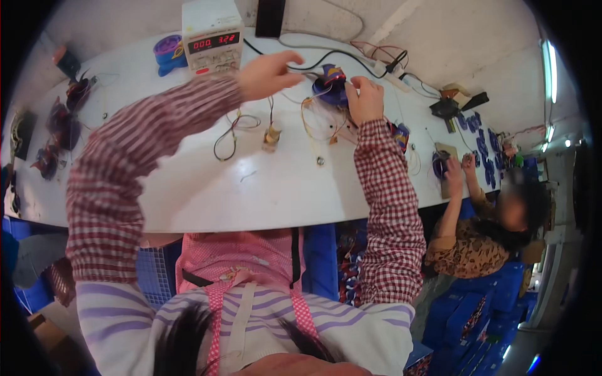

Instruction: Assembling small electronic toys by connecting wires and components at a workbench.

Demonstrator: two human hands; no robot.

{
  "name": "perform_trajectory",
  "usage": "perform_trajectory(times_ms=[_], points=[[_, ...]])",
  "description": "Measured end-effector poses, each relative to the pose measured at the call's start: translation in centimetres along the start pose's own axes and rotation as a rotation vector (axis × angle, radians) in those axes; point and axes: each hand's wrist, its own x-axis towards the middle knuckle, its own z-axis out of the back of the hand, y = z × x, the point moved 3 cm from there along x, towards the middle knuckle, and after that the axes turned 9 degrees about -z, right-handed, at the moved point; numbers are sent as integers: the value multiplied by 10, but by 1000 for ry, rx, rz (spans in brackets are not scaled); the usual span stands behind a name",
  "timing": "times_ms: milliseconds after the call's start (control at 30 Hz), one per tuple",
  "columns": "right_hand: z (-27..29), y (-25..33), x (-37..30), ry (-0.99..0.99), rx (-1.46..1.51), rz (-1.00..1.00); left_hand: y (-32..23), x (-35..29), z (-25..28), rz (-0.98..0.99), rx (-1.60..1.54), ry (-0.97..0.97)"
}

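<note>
My left hand (271, 76) reaches over the white table in front of the power supply, fingers stretched and apart, nothing visible in it. Just right of it is a blue-purple plastic part (330, 89) with a red and yellow patch on top and thin wires trailing from it. My right hand (366, 100) has its fingers curled at that part's right edge and appears to grip it. Below the part lie loose thin wires (307, 119) with a small round metal piece (320, 161) at one end. A small tan component (271, 138) on wires lies below my left hand.
A white bench power supply (213, 44) with a lit red display stands at the back, beside a purple-blue round object (168, 53). Black cables run to a power strip (394, 76). Dark parts (63, 125) lie at left. A co-worker (483, 232) handles parts at right, near several blue pieces (483, 147).
</note>
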Motion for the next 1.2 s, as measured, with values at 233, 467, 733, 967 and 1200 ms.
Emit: perform_trajectory(times_ms=[233,467,733,967,1200], points=[[-56,-50,78,504,-512,-303,54,122,-92,238,92,130],[-96,-65,86,837,-327,-281,81,153,-121,372,151,175],[-63,-9,63,565,-276,-257,87,137,-90,285,61,159],[-30,5,58,258,-89,-104,45,119,-63,281,-552,-25],[61,0,62,-63,-30,120,-26,122,-42,74,-775,-348]])
